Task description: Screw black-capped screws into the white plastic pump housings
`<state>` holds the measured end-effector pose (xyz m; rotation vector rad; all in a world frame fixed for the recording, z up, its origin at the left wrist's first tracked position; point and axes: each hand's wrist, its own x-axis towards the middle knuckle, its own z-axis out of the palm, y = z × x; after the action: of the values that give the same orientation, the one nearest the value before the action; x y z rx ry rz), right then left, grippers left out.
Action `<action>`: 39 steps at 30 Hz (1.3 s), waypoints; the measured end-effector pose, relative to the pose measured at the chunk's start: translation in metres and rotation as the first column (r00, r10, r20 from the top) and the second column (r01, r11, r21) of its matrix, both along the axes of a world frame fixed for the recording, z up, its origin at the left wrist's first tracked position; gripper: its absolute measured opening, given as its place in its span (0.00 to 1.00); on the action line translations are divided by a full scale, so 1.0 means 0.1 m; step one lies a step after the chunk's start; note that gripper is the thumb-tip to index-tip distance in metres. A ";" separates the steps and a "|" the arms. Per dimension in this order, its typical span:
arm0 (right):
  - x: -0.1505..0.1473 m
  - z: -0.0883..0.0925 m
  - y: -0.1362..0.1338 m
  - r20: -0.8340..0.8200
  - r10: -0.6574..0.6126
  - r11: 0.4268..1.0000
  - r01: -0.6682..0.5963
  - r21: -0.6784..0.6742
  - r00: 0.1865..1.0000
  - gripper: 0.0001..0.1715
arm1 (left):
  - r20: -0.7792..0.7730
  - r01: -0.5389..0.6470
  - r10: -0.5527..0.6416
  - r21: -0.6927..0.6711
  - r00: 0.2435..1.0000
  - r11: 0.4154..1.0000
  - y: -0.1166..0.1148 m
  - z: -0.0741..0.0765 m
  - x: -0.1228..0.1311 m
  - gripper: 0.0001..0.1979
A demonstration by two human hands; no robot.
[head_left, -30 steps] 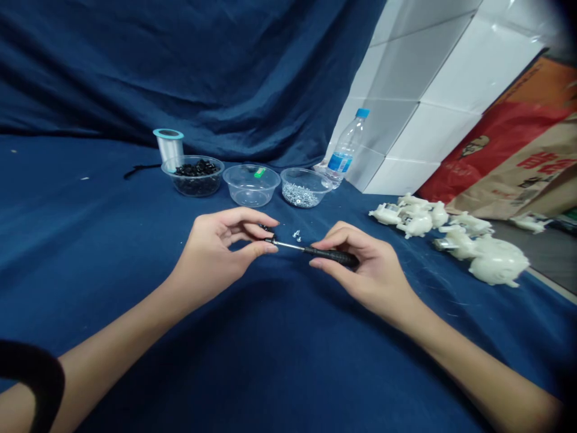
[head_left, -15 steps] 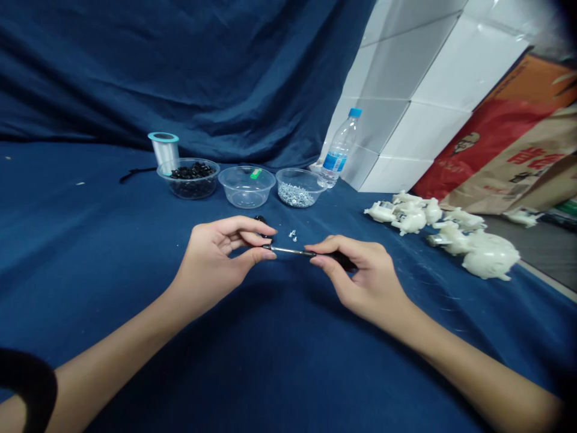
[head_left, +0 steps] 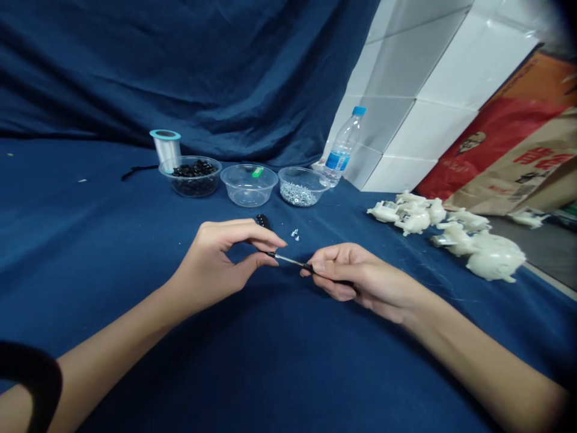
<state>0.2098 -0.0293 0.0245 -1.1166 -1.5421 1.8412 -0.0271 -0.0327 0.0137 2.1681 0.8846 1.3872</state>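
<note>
A screwdriver (head_left: 288, 260) runs almost level between the hands, tip pointing left and slightly away, its handle gripped in the right hand (head_left: 365, 279). The left hand (head_left: 216, 258) pinches at the tip, though anything held there is hidden. Behind them sit a bowl of black parts (head_left: 192, 191), a bowl of screws (head_left: 301, 204), and between them a clear bowl (head_left: 249, 201).

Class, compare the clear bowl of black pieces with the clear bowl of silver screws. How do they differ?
The bowl of black pieces holds dark chunky parts, while the bowl of silver screws holds small shiny screws. The first stands further left, beside a spool, the second further right. Both are clear plastic and sit on the blue cloth.
</note>
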 end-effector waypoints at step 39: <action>-0.03 0.04 -0.04 0.153 -0.161 0.936 0.101 0.338 0.975 0.16 | 0.092 -0.043 0.043 -0.009 0.995 0.999 0.03 -0.02 -0.01 0.09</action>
<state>0.2064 -0.0334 0.0280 -1.2152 -1.7499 1.3626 -0.0276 -0.0294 0.0114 2.0736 0.9050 1.4895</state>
